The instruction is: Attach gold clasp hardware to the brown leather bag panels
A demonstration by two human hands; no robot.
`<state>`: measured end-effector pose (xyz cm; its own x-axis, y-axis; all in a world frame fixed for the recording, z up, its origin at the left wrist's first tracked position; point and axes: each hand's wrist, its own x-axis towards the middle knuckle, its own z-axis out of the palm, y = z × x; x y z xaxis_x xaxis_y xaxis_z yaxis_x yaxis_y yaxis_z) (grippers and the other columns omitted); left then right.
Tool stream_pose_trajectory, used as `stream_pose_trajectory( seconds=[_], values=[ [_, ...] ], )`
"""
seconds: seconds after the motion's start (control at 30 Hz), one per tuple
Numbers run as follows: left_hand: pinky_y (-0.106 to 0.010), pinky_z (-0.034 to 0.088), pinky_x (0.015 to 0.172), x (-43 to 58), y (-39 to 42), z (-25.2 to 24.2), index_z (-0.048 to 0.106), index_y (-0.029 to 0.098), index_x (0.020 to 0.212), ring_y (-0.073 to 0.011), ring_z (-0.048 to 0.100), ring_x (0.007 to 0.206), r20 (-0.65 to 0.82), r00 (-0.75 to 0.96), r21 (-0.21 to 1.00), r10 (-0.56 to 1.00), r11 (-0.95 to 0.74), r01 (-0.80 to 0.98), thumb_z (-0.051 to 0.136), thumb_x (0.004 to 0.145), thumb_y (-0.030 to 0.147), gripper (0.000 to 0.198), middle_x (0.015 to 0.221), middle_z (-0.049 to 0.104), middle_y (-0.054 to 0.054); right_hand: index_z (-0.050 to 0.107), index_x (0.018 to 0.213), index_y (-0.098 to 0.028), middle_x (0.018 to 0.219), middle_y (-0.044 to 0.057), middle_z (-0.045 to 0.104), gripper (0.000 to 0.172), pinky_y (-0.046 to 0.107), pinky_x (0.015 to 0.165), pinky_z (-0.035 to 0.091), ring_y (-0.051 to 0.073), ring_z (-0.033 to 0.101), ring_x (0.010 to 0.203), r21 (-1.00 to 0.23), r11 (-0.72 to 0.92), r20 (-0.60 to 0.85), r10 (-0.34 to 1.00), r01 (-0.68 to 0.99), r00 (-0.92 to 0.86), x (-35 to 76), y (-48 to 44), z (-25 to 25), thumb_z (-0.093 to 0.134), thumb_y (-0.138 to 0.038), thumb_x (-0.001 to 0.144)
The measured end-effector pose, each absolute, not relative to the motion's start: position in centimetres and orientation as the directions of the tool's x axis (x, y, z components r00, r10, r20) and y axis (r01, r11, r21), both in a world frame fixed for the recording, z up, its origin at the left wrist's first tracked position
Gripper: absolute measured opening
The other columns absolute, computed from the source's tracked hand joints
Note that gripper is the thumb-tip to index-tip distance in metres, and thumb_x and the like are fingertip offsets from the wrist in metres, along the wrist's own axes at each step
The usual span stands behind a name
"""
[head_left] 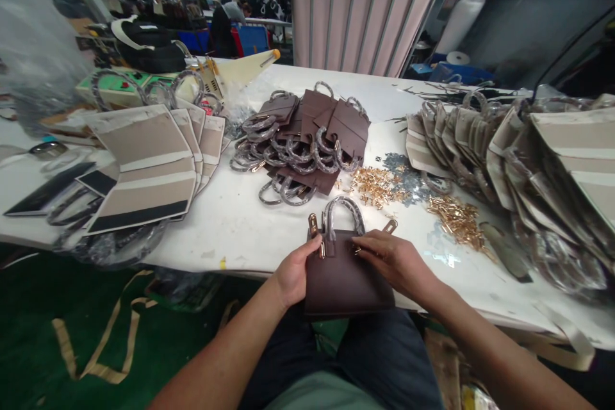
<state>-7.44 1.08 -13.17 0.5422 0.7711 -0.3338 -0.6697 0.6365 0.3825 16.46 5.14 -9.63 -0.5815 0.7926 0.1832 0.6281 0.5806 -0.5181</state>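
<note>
Left hand [294, 272] is gripping the small brown bag [343, 285] by its edge; right hand [396, 261] is laying fingers [368, 245] by its handle [344, 201], grip unclear. It is probably feeling light and stiff; the edges are offering the best hold.

Bare table [230, 224] open left of the held bag [346, 275], brown bag pile [307, 134] ahead, gold fittings [379, 187] right.
</note>
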Motion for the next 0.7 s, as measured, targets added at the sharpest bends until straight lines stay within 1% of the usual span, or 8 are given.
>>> stream_pose_trajectory(
  seconds=[0.1,0.17,0.27,0.33,0.43,0.53,0.63,0.7],
  values=[
    [-0.049,0.046,0.110,-7.4,1.1,-13.3,0.067,0.009,0.125,-0.0336,0.071,0.113,-0.334,0.531,0.395,0.779,0.627,-0.672,0.064,0.093,0.044,0.047,0.110,0.078,-0.017,0.073,0.125,-0.031,0.115,0.005,0.076,0.031,0.031,0.085,0.058,0.022,0.074,0.099,-0.458,0.610,0.178,0.775,0.646,-0.606,16.2,5.3,-9.8,0.052,-0.029,0.102],
    [-0.050,0.046,0.109,-7.4,1.0,-13.3,0.067,0.009,0.125,-0.0340,0.072,0.112,-0.342,0.534,0.392,0.773,0.634,-0.667,0.064,0.093,0.044,0.047,0.109,0.078,-0.016,0.072,0.127,-0.030,0.115,0.006,0.076,0.032,0.031,0.083,0.058,0.022,0.074,0.098,-0.388,0.645,0.160,0.751,0.659,-0.641,15.8,5.4,-9.7,0.051,-0.028,0.103],
    [-0.051,0.047,0.108,-7.3,1.0,-13.1,0.067,0.009,0.125,-0.0346,0.072,0.111,-0.346,0.542,0.384,0.766,0.643,-0.663,0.064,0.093,0.045,0.049,0.108,0.078,-0.017,0.072,0.128,-0.028,0.110,0.007,0.076,0.034,0.029,0.075,0.056,0.023,0.073,0.091,-0.267,0.693,0.105,0.712,0.670,-0.694,15.1,5.6,-9.2,0.051,-0.024,0.102],
    [-0.050,0.048,0.107,-7.3,1.0,-12.9,0.067,0.008,0.125,-0.0347,0.073,0.110,-0.348,0.545,0.376,0.763,0.646,-0.664,0.063,0.093,0.046,0.050,0.107,0.078,-0.017,0.073,0.126,-0.027,0.106,0.008,0.076,0.034,0.028,0.070,0.054,0.022,0.073,0.086,-0.232,0.713,0.085,0.692,0.661,-0.717,14.7,5.8,-8.9,0.052,-0.021,0.100],
    [-0.050,0.049,0.106,-7.3,1.0,-12.7,0.068,0.008,0.125,-0.0349,0.073,0.108,-0.356,0.542,0.361,0.761,0.647,-0.672,0.063,0.093,0.046,0.050,0.107,0.078,-0.017,0.072,0.127,-0.026,0.105,0.008,0.076,0.034,0.028,0.071,0.055,0.022,0.072,0.085,-0.258,0.712,0.088,0.690,0.653,-0.718,14.6,6.0,-8.9,0.052,-0.021,0.100],
    [-0.051,0.049,0.106,-7.3,0.9,-12.8,0.068,0.008,0.124,-0.0352,0.074,0.106,-0.357,0.539,0.345,0.763,0.644,-0.683,0.063,0.093,0.046,0.050,0.107,0.079,-0.018,0.068,0.133,-0.026,0.110,0.008,0.076,0.036,0.031,0.081,0.057,0.023,0.073,0.093,-0.327,0.681,0.123,0.718,0.655,-0.685,15.0,6.0,-9.6,0.053,-0.025,0.101],
    [-0.052,0.050,0.105,-7.2,0.7,-12.7,0.069,0.008,0.123,-0.0350,0.075,0.103,-0.355,0.529,0.352,0.771,0.634,-0.689,0.063,0.093,0.046,0.048,0.103,0.079,-0.018,0.070,0.128,-0.028,0.118,0.007,0.075,0.033,0.033,0.087,0.058,0.023,0.073,0.099,-0.397,0.680,0.148,0.711,0.617,-0.688,15.4,6.0,-10.3,0.054,-0.025,0.100],
    [-0.051,0.051,0.104,-7.2,0.5,-12.6,0.070,0.008,0.121,-0.0348,0.076,0.102,-0.346,0.514,0.363,0.785,0.617,-0.698,0.063,0.093,0.045,0.047,0.101,0.080,-0.018,0.072,0.125,-0.027,0.117,0.007,0.075,0.032,0.032,0.086,0.058,0.022,0.073,0.098,-0.409,0.691,0.158,0.696,0.595,-0.700,15.4,5.9,-10.4,0.052,-0.024,0.100]
  ],
)
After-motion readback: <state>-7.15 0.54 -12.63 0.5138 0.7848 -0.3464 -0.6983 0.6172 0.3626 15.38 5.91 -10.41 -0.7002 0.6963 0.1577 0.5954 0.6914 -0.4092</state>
